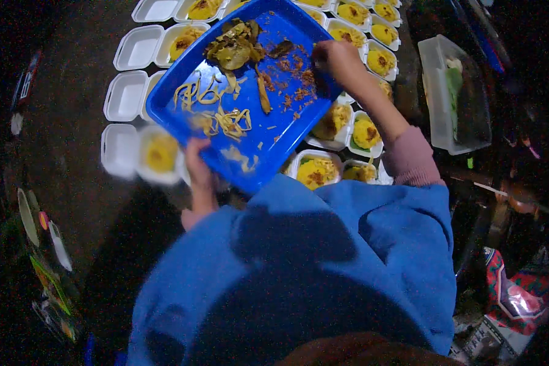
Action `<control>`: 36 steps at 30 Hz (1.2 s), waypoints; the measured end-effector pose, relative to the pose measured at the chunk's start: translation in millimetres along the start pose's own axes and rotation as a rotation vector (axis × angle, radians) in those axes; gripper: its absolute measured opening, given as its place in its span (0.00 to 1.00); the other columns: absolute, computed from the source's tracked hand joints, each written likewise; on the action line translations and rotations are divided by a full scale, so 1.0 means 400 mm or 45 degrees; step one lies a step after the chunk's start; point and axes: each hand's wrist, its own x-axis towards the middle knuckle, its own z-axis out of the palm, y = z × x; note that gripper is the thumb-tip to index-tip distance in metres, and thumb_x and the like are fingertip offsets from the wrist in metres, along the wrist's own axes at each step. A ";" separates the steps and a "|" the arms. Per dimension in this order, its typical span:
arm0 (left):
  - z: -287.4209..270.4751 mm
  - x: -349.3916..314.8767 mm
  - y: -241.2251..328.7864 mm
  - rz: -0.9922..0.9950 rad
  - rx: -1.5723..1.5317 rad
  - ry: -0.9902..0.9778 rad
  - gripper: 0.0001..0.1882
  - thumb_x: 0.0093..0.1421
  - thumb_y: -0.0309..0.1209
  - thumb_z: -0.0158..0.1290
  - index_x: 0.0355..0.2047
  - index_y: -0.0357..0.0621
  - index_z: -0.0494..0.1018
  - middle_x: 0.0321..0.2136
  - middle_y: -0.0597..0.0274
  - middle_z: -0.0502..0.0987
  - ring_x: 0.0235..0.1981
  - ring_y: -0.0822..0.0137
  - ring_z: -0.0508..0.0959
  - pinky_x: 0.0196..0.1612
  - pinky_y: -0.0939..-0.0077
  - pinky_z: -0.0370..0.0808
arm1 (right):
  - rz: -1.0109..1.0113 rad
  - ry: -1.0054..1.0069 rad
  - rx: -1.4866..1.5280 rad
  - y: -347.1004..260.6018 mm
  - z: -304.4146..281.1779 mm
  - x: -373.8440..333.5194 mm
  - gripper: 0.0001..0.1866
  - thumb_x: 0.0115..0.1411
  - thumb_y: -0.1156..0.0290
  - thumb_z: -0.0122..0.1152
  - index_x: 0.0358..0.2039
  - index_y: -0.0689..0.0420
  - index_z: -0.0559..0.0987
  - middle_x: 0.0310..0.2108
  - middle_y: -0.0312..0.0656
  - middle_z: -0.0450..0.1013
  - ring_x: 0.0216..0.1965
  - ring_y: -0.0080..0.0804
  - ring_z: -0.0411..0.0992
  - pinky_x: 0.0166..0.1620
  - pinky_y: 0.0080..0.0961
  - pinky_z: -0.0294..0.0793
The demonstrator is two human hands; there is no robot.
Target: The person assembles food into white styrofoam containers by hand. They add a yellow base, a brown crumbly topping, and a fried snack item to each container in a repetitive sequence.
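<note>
A blue tray [276, 133] is tilted over rows of white foam boxes. My left hand [199, 166] grips its near left edge. In the tray lie pale strips [232, 124], perhaps shredded omelette, a clump of brownish-green leaves [235, 49] and scattered reddish-brown crumbs [296, 76]. At the tray's right edge, next to the crumbs, my right hand [341, 64] has its fingers bunched together. What they hold, if anything, is hidden. Beneath and around the tray, the open foam boxes [123, 149] mostly hold yellow rice [316, 174] with brown topping.
A clear plastic container [439, 97] with a green leaf inside stands to the right. At the lower right lies a red patterned packet [512, 293]. Several small items, among them a white spoon-like piece [60, 246], lie along the dark left side.
</note>
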 end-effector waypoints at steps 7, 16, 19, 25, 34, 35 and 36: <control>-0.025 0.021 -0.015 0.041 0.018 -0.013 0.12 0.41 0.31 0.42 0.27 0.40 0.64 0.27 0.60 0.68 0.31 0.66 0.69 0.37 0.73 0.66 | -0.195 0.063 0.239 -0.064 0.014 -0.053 0.12 0.41 0.72 0.55 0.30 0.57 0.71 0.28 0.44 0.66 0.30 0.40 0.67 0.33 0.28 0.67; 0.063 0.007 0.013 0.029 0.062 0.134 0.06 0.42 0.31 0.42 0.18 0.42 0.64 0.23 0.62 0.67 0.27 0.70 0.67 0.34 0.78 0.65 | -0.367 0.061 0.362 -0.076 0.028 -0.069 0.13 0.38 0.69 0.58 0.28 0.57 0.71 0.28 0.43 0.65 0.30 0.42 0.66 0.32 0.29 0.67; 0.063 0.006 0.018 0.021 0.061 0.020 0.05 0.43 0.31 0.41 0.16 0.44 0.63 0.21 0.64 0.66 0.25 0.71 0.66 0.33 0.80 0.64 | -0.353 0.115 0.431 -0.061 0.050 -0.060 0.10 0.37 0.72 0.57 0.25 0.57 0.72 0.27 0.41 0.67 0.29 0.40 0.66 0.31 0.28 0.67; 0.088 0.003 0.023 -0.059 0.094 0.004 0.06 0.44 0.33 0.40 0.17 0.45 0.61 0.21 0.65 0.65 0.25 0.71 0.66 0.33 0.78 0.64 | -0.130 0.161 0.598 -0.047 0.007 -0.053 0.09 0.41 0.72 0.57 0.26 0.56 0.75 0.25 0.40 0.70 0.25 0.31 0.69 0.29 0.21 0.68; 0.123 0.022 -0.014 -0.028 0.054 0.169 0.05 0.43 0.32 0.42 0.16 0.46 0.61 0.19 0.67 0.64 0.24 0.72 0.65 0.31 0.79 0.63 | 0.471 0.140 1.630 0.156 -0.045 0.001 0.13 0.47 0.72 0.54 0.34 0.64 0.71 0.28 0.40 0.70 0.31 0.22 0.68 0.35 0.14 0.66; 0.108 0.023 -0.019 -0.024 0.053 0.153 0.05 0.43 0.31 0.42 0.16 0.46 0.61 0.19 0.67 0.63 0.24 0.72 0.64 0.31 0.79 0.62 | 0.518 0.214 1.701 0.196 -0.046 0.012 0.14 0.47 0.72 0.54 0.35 0.64 0.70 0.29 0.40 0.70 0.32 0.22 0.67 0.36 0.14 0.66; 0.091 0.024 -0.022 -0.016 0.055 0.141 0.05 0.43 0.31 0.42 0.16 0.46 0.61 0.18 0.68 0.63 0.23 0.72 0.64 0.31 0.79 0.62 | 0.523 0.259 1.872 0.256 -0.030 0.032 0.14 0.48 0.71 0.53 0.35 0.64 0.70 0.30 0.40 0.69 0.33 0.22 0.67 0.37 0.13 0.65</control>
